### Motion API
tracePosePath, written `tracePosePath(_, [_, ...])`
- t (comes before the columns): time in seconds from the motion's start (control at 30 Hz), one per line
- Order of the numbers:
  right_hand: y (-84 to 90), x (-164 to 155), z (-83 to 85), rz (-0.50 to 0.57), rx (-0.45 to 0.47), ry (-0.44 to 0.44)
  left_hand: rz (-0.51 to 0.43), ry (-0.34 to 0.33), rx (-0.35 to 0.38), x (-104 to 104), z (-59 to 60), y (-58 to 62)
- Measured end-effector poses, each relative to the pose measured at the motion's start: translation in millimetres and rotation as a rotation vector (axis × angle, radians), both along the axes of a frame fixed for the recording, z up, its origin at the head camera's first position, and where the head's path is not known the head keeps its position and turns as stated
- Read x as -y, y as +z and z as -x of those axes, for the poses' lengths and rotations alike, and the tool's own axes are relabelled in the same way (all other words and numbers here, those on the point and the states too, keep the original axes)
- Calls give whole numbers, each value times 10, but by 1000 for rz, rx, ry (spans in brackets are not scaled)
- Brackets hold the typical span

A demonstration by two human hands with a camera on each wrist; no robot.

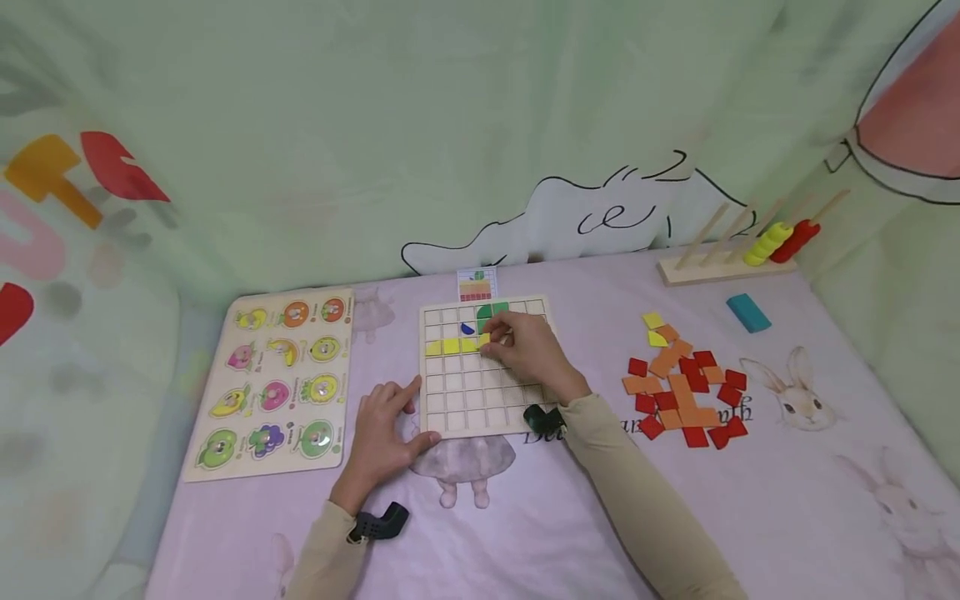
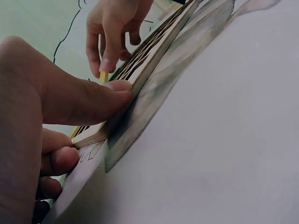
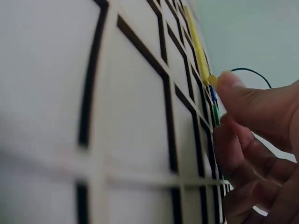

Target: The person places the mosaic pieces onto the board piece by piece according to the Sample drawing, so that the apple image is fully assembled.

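Meanwhile, right hand [image 1: 525,350] pinches yellow tile [image 1: 484,340] (left hand [image 1: 382,429] steadies board [image 1: 480,392]).

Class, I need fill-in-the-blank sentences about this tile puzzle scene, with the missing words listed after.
1. The right hand sets a ____ tile into the grid board.
2. The left hand steadies the board at its near ____ corner.
3. The loose pile of tiles is mostly orange and ____.
4. The fruit puzzle lies ____ of the board.

Missing words: yellow; left; red; left
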State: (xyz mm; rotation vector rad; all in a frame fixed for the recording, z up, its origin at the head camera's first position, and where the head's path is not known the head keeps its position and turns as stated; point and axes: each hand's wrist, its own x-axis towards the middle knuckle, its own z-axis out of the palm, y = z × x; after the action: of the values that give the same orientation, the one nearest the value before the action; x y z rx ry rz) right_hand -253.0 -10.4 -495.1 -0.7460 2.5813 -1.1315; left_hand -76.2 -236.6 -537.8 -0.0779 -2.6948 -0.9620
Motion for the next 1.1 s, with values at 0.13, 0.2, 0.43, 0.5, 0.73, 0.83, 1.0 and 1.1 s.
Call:
tracePosePath(0.13, [6,41,-3,-49,-20,-23,-4,-7,-2,-41,21,0])
tracePosePath(0.2, [20,29,-1,-52,-14,-35,-7,-8,-4,-54,29,6])
tracePosePath(0.43, [12,-18,27,-42,15,-21,9,-7,7,-59,24,26])
tracePosePath(0.5, [3,-6,31,-30,18,-22,10,-6,14,-50,20,33])
tracePosePath(0.73, [-26,53,31,-26,21,-40,15,8,25,-19,3,35])
tracePosePath(0.83, [-20,54,25,-36,34,-45,9,6,24,-17,1,27])
tracePosePath(1.0, [-20,47,18,-35,65,-44,11,9,18,-13,-3,0])
tracePosePath(1.1, [-32,50,16,-28,73,-41,11,10,15,-12,-6,-11])
